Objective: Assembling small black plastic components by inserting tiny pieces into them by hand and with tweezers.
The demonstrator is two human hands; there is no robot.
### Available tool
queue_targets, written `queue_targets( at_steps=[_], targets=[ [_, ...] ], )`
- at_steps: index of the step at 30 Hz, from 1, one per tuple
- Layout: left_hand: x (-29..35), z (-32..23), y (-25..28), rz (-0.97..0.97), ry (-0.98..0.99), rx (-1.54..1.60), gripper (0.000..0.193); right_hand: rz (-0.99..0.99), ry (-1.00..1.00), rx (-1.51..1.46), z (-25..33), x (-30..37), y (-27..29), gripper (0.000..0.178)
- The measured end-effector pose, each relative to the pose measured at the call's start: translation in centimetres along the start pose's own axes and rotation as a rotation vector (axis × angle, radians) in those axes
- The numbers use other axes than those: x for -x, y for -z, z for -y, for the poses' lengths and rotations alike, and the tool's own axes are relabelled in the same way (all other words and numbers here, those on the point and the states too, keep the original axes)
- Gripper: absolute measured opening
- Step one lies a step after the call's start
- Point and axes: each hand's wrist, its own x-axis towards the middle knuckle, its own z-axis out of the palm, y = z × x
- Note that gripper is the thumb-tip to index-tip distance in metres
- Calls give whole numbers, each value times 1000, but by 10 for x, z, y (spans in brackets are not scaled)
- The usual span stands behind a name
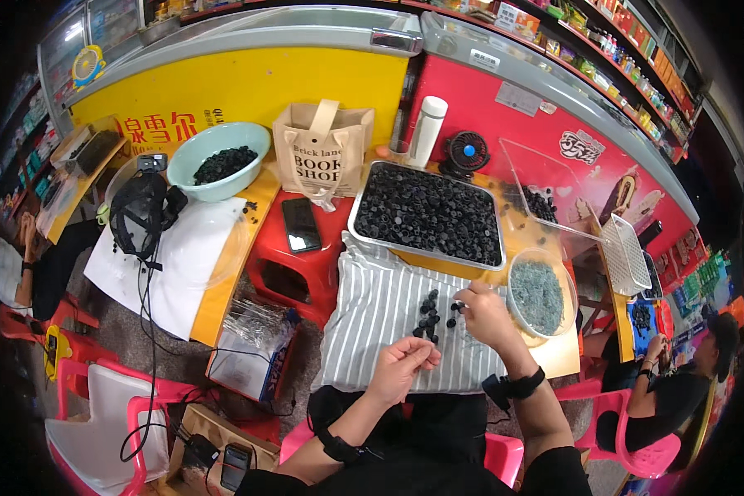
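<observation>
Small black round pieces (428,314) lie in a loose cluster on a grey-and-white striped cloth (364,306) in front of me. To the right of the cluster, my right hand (486,316) pinches its fingertips at a small black piece (457,307). Nearer to me, my left hand (401,369) is closed, thumb against fingers, just below the cluster; what it holds, if anything, is hidden. Beyond the cloth, a metal tray (354,217) is heaped with more black pieces. At the right, a round clear tub (572,318) contains a grey-green mass of tiny bits.
Behind the tray stand a white bottle (428,132) and a black fan (466,152). A red stool (331,273) bears a phone (301,224) and a paper bag (322,149). Left sits a green basin (215,192) beside a black head strap (138,211). A co-worker (670,388) sits far right.
</observation>
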Motion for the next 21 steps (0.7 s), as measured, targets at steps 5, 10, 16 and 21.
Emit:
queue_targets(
  at_steps=[5,10,16,21],
  targets=[
    [3,-3,-1,0,-31,-42,14,34,16,-19,-4,2,-17,15],
    [4,-2,-1,5,-19,-46,13,-18,16,-153,1,11,-14,16],
    [3,-4,-4,-3,-15,-52,13,-252,60,-204,9,16,-10,18],
    [4,-6,-3,-22,0,-22,13,-159,-26,-268,26,54,-1,11]
  ],
)
